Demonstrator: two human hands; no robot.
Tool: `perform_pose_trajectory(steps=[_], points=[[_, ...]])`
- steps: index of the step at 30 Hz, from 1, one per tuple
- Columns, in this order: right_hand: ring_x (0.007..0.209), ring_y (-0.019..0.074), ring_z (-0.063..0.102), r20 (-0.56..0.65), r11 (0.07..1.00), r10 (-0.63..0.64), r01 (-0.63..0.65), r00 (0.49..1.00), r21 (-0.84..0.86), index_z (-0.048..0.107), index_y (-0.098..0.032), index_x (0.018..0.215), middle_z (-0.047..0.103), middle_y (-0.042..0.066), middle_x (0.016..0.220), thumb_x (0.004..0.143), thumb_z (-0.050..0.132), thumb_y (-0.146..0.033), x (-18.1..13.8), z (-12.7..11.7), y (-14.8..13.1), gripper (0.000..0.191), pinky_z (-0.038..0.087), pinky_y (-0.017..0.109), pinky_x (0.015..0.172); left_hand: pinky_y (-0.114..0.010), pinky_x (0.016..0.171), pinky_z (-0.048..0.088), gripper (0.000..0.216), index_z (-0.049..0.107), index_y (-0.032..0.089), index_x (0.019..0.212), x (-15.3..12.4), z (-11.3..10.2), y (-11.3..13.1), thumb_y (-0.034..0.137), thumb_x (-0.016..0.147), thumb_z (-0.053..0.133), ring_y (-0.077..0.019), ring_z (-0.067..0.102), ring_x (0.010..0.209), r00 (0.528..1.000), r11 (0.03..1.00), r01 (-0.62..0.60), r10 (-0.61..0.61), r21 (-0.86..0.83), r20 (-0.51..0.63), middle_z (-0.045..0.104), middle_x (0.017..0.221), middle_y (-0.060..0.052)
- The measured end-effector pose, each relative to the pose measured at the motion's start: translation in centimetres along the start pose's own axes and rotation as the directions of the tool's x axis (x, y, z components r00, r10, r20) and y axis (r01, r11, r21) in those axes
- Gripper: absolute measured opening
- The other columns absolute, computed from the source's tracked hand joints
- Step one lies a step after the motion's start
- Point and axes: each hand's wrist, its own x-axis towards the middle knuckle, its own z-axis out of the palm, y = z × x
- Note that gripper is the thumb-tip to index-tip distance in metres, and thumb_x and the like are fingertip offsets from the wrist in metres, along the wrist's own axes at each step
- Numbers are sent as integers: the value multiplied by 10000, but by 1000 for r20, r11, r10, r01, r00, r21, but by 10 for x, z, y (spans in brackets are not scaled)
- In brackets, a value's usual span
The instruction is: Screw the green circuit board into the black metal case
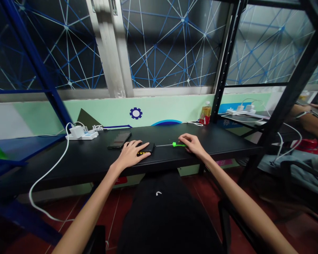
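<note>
My left hand (pixel 131 154) spreads over a small flat black box (pixel 149 149) with yellow markings, on the black desk (pixel 164 158). Its index finger lies at the box's far edge and its thumb along the near edge, so it is held between them. To the right, my right hand (pixel 193 144) has its fingers closed around the green handle of a thin screwdriver (pixel 176 144). The metal shaft points left and its end reaches the box's right side; whether it touches cannot be made out. A dark phone (pixel 119 140) lies just left of my left hand.
A white power strip (pixel 88 135) with a plugged charger and a trailing white cable stands at the desk's left. At the back right are a drink bottle (pixel 205 113) and a white cable (pixel 194 123). Black metal posts (pixel 228 60) rise there; another person's arm (pixel 311 120) shows beyond.
</note>
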Motion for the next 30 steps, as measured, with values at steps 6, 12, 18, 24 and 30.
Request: perform_pose_trajectory(steps=[6, 12, 18, 24, 30], points=[[442, 99, 540, 2, 989, 41, -41, 999, 144, 678, -152, 799, 642, 27, 650, 768, 726, -576, 2, 0, 2, 428, 439, 243, 415, -503, 1049, 345, 594, 513, 354, 1446, 0, -2, 1, 672, 963, 374, -335, 463, 1314, 1000, 1000, -9, 9, 0, 2, 557, 1423, -85], [572, 104, 605, 35, 967, 0, -9, 999, 255, 679, -178, 898, 703, 43, 924, 632, 872, -419, 3, -2, 7, 408, 519, 253, 503, -510, 1049, 344, 605, 509, 350, 1449, 0, -1, 2, 681, 964, 362, -330, 468, 1317, 1000, 1000, -8, 8, 6, -2, 548, 1432, -101], [408, 51, 493, -25, 975, 36, -30, 999, 218, 620, -185, 968, 672, 30, 874, 742, 771, -507, 1, 1, 2, 422, 285, 186, 326, -509, 1044, 350, 604, 517, 352, 1443, 0, 1, 1, 683, 961, 365, -331, 471, 1315, 1000, 1000, -12, 12, 2, -15, 559, 1421, -98], [355, 29, 452, -63, 978, 62, -48, 996, 202, 556, -208, 1039, 659, 26, 933, 749, 734, -565, 0, 3, 0, 493, 229, 169, 297, -513, 1054, 342, 608, 525, 354, 1435, 0, 3, 0, 692, 953, 373, -329, 473, 1304, 1000, 1000, -7, 7, -15, -30, 564, 1413, -87], [436, 50, 518, -115, 978, 92, -68, 989, 195, 570, -191, 930, 600, -8, 853, 687, 801, -529, 1, 5, 4, 476, 292, 163, 327, -518, 1044, 355, 599, 527, 357, 1435, -1, 2, 0, 684, 956, 377, -338, 478, 1296, 999, 1000, -8, 7, -4, -31, 566, 1408, -89]])
